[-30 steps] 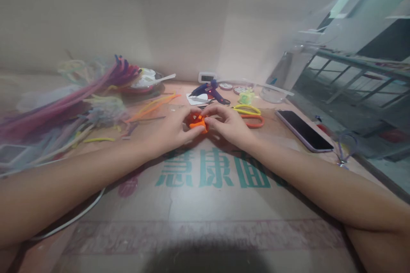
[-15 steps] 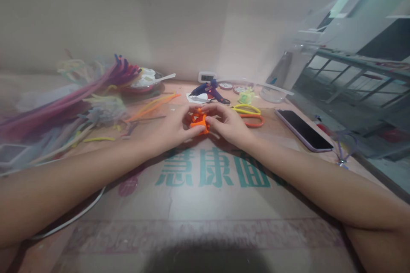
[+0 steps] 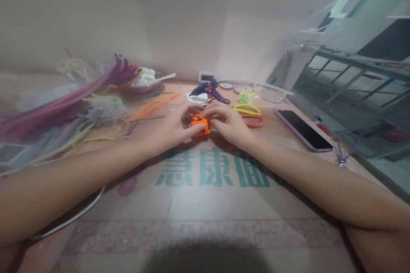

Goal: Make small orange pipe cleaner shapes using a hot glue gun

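Observation:
A small orange shape (image 3: 201, 128), seemingly bent from pipe cleaner, lies between my two hands above the middle of the table. My left hand (image 3: 184, 124) grips its left side, thumb along the near face. From the right, my right hand (image 3: 226, 121) closes its curled fingers and thumb on the upper edge; the fingertips partly hide the contact. A loop shows at the top of the shape. Just behind my right hand lie scissors (image 3: 251, 120) with yellow and orange handles. Beyond both hands a blue glue gun (image 3: 209, 90) rests on a white piece.
Bundles of colourful pipe cleaners (image 3: 64, 94) crowd the left, beside a bowl of white material (image 3: 144, 81). A digital clock (image 3: 207, 77) stands by the wall. To the right are a yellow-green piece (image 3: 246, 95), a clear container (image 3: 275, 94) and a phone (image 3: 304, 130). A white cable (image 3: 80, 213) runs under my left arm.
The orange shape has turned between my fingers, so a flatter, blockier side now faces me. My right thumb has moved back from its near face. Both arms stay in place.

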### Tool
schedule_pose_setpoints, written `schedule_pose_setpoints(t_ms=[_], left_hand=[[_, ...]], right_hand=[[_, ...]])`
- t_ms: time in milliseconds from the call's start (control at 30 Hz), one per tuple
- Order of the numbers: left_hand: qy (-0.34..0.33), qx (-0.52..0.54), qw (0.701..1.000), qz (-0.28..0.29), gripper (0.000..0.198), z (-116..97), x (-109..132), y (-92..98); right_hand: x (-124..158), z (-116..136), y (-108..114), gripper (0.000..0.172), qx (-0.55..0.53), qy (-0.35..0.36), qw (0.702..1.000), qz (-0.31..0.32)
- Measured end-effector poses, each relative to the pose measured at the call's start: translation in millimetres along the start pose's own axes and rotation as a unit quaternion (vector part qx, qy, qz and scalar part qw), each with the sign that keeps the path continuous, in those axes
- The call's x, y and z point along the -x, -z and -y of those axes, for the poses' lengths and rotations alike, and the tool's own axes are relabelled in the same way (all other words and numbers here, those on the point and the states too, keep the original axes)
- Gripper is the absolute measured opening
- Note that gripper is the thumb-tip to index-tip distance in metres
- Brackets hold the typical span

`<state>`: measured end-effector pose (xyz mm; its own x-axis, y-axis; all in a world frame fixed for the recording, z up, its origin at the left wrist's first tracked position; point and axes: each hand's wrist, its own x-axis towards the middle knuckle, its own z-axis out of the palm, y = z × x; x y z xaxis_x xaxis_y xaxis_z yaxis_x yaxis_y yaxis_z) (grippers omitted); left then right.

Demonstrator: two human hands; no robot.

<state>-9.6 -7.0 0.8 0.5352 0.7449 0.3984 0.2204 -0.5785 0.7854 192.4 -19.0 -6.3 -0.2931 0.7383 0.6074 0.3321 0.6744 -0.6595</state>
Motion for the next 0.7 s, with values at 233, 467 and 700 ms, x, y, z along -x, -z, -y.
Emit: schedule_pose_setpoints(t_ms=[233, 467, 700], left_hand=[[0.001, -0.068, 0.998, 0.002, 0.041, -4, 1, 3.0], [-0.01, -0.145, 0.989, -0.033, 0.024, 2, -2, 8.2], [-0.006, -0.231, 0.973, 0.019, 0.022, 4, -7, 15.1]], right_hand=[[1, 4, -4, 0.01, -0.045, -0.112, 0.993, -0.009], [-6, -17, 3, 0.012, -0.148, -0.197, 0.961, -0.125], [-9, -24, 12, 0.041, -0.211, -0.203, 0.938, -0.184]])
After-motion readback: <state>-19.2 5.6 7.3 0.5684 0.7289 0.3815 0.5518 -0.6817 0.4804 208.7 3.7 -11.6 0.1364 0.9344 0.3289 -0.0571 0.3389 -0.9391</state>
